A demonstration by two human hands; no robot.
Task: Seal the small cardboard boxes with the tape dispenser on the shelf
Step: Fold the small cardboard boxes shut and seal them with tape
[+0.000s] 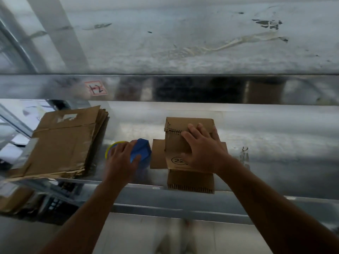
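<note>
A small brown cardboard box (176, 143) stands on the metal shelf (275, 143) with its side and front flaps spread out and "22" written in a circle on top. My right hand (203, 149) lies flat on the box's top flaps, fingers straight. Left of the box sits a blue tape dispenser (142, 150) with a yellow-rimmed tape roll (112, 146). My left hand (121, 160) is over the dispenser, blurred, fingers bent around its near side, thumb against the blue body.
A stack of flattened cardboard boxes (62, 142) lies at the shelf's left end. A metal beam (183, 88) with a red-bordered label crosses above the shelf. A small clear scrap (244, 154) stands right of the box. More boxes sit below left.
</note>
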